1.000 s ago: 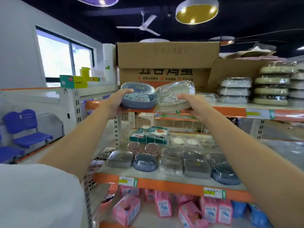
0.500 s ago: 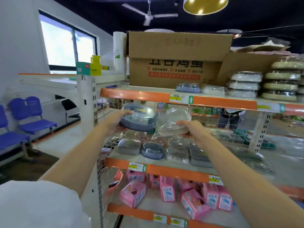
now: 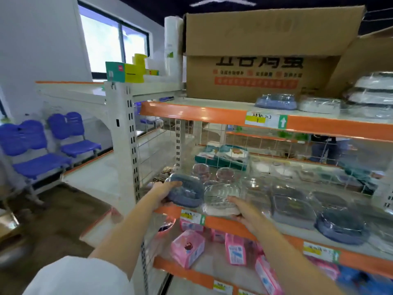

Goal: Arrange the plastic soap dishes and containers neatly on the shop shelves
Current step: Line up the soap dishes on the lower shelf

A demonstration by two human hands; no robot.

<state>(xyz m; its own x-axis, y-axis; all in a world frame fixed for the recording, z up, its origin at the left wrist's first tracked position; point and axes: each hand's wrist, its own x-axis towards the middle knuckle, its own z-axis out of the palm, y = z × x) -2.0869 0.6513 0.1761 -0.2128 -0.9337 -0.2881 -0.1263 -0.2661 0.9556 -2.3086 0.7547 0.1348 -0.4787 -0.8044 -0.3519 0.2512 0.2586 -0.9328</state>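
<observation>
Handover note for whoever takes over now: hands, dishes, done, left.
Left hand grips a blue soap dish; right hand grips a clear soap dish. Both dishes sit at the front left of the middle shelf, side by side, not yet released.
Done: a blue dish and a clear dish lie on the top shelf; more dishes lie further right on the middle shelf.
Left: set these two down, release, straighten the row.

Daylight floods from the window [image 3: 112, 41] up-left of the hands — blown white; edges bow and everything smears with motion blur.
</observation>
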